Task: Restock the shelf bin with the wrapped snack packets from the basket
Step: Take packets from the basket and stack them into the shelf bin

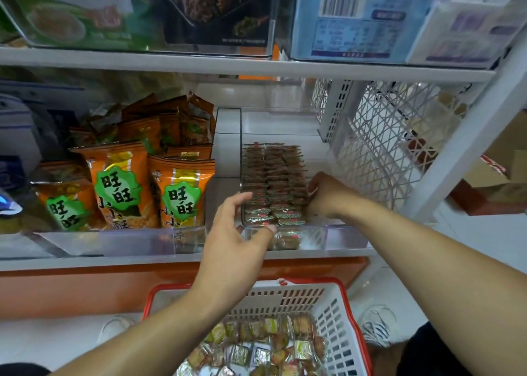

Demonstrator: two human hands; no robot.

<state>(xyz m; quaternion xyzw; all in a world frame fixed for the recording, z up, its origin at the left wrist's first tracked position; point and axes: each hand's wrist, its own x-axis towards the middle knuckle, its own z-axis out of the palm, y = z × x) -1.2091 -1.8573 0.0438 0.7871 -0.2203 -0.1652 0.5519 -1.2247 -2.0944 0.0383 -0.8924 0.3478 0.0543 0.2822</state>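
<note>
A clear shelf bin point(336, 236) on the middle shelf holds rows of small brown wrapped snack packets point(271, 182). My left hand point(236, 239) is at the bin's front left corner, thumb on the front rim and fingers spread loosely beside the packets. My right hand point(325, 193) reaches into the bin from the right, its fingers curled down against the right-hand row; whether it grips a packet is hidden. Below, a white basket with a red rim point(339, 316) holds several loose wrapped packets point(256, 350).
Orange snack bags point(119, 184) fill the clear bin to the left. A white lattice shelf side point(382, 147) stands right of the bin. Boxed goods point(365, 19) sit on the shelf above. An orange base panel point(85, 287) runs under the shelf.
</note>
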